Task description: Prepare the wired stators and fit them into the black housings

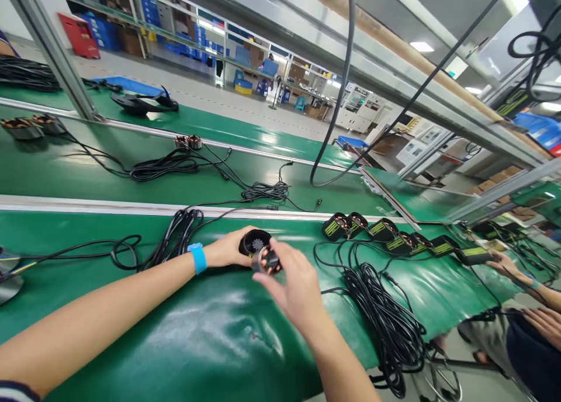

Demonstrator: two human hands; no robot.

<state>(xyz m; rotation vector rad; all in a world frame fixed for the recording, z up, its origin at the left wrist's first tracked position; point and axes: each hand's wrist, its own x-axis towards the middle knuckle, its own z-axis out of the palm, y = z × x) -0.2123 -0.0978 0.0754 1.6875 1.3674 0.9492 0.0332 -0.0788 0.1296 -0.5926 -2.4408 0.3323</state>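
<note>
My left hand (232, 248), with a blue band at the wrist, is wrapped round a black cylindrical housing (254, 239) whose open end faces me. Inside the housing a ribbed grey disc shows. Just in front of that opening, my right hand (294, 276) grips a motor stator (266, 260) with copper windings and a metal ring, held between thumb and fingers. The stator overlaps the housing's lower edge; whether the two touch I cannot tell. Left of my hands, a bundle of black cable (177, 238) lies on the green mat (210, 332).
Several black housings with yellow-green labels (383, 229) stand in a row at right. A large coil of black cable (385, 320) hangs over the front edge. Beyond a white rail, copper-wound stators (187, 142) lie on the conveyor. A co-worker's hand (504, 264) is at far right.
</note>
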